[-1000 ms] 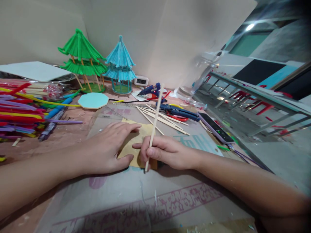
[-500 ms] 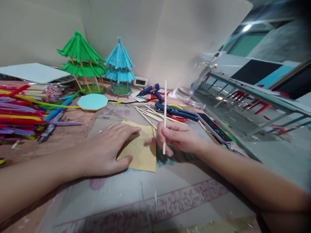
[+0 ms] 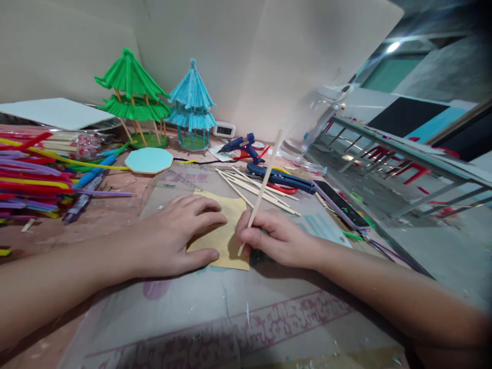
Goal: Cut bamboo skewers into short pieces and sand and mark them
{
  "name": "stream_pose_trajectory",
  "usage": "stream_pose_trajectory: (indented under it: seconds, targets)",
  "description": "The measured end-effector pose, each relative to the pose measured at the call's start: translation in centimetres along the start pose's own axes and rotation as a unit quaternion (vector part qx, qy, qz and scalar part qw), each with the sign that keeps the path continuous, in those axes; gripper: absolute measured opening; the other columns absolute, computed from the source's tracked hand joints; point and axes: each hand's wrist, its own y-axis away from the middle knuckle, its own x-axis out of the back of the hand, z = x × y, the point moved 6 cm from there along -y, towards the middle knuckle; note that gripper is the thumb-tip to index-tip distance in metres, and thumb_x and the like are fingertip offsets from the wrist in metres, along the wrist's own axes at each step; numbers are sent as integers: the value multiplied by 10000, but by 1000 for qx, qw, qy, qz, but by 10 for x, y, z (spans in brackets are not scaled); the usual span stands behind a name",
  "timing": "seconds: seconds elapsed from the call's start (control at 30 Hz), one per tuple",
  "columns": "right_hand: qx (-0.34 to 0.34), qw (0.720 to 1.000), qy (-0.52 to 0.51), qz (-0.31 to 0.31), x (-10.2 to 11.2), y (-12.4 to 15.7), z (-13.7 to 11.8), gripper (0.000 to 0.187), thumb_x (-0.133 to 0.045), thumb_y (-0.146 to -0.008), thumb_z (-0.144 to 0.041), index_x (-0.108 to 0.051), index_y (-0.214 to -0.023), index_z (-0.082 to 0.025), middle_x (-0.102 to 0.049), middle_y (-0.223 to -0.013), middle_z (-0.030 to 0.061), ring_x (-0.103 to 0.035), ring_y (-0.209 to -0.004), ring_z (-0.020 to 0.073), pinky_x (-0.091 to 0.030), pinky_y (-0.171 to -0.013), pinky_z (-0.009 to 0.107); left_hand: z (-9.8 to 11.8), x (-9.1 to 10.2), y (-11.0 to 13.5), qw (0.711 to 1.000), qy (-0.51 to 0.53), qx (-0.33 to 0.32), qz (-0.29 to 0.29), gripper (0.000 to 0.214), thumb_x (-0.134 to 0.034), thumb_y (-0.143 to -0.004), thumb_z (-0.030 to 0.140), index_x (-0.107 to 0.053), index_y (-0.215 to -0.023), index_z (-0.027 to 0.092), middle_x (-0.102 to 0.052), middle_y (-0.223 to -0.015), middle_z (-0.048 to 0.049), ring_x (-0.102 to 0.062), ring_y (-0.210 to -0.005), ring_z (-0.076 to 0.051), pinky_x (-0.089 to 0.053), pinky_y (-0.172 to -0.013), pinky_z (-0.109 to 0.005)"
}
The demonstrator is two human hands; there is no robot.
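Observation:
My left hand (image 3: 184, 233) lies with fingers spread over the left part of a tan sheet (image 3: 236, 256) that looks like sandpaper. Pinched in my right hand (image 3: 274, 236) is a thin wooden stick (image 3: 265, 182), tilted with its top to the right and its lower end just over the sheet's right edge; whether it touches the sheet I cannot tell. Behind that hand lies a loose pile of similar wooden sticks (image 3: 265, 192). A transparent sheet with printed patterns (image 3: 184, 318) covers the work surface beneath.
A green pagoda model (image 3: 132, 97), a blue pagoda model (image 3: 192, 105) and a glue gun (image 3: 242, 146) stand at the back. Pliers (image 3: 282, 177) and a phone (image 3: 340, 205) lie to the right. Colourful pipe cleaners (image 3: 34, 179) and a pale blue octagon (image 3: 149, 160) are left.
My right hand has moved slightly down and left, and the upright stick now leans right. My left hand has shifted a little to the right, its fingers still spread.

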Motion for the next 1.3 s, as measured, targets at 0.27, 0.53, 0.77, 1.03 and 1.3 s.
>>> stream_pose_trajectory:
  seconds: [0.27, 0.53, 0.77, 1.03, 1.3]
  targets:
    - [143, 969, 200, -30, -3, 0, -4, 215, -409, -1015, -211, -578, -884, -183, -689, -825, 69, -628, -767, 168, -507, -737, 290, 1, -1, 0, 1000, -5, -8, 1, 479, -632, -866, 447, -610, -1321, 297, -543, -1380, -113, -496, -1278, -357, -423, -1060, -548]
    - [171, 963, 198, -58, -7, 2, -8, 193, -430, -991, -185, -590, -884, -175, -679, -792, 55, -620, -741, 164, -494, -712, 273, -1, -3, 0, 1000, -12, -2, -9, 501, -629, -863, 458, -590, -1340, 311, -531, -1388, -110, -488, -1281, -371, -410, -1059, -573]
    - [144, 966, 213, -17, -1, 0, -5, 207, -414, -993, -176, -597, -896, -171, -690, -824, 64, -627, -753, 165, -495, -729, 282, -1, -3, 1, 1000, -12, -5, -15, 505, -591, -893, 470, -565, -1366, 293, -504, -1415, -122, -462, -1310, -359, -391, -1078, -568]
    - [129, 959, 250, 28, 7, -3, 3, 197, -421, -985, -165, -593, -889, -175, -700, -842, 77, -641, -778, 182, -513, -739, 302, -2, -4, -1, 1000, -21, 5, -21, 517, -573, -893, 501, -566, -1370, 302, -503, -1407, -111, -466, -1299, -358, -390, -1076, -580]
    - [126, 951, 279, 40, 11, -5, 4, 208, -422, -978, -154, -608, -887, -166, -705, -834, 87, -639, -765, 188, -505, -718, 301, -3, -5, 0, 1000, -20, 12, -18, 528, -574, -892, 515, -563, -1379, 310, -503, -1424, -112, -467, -1303, -366, -401, -1072, -576]
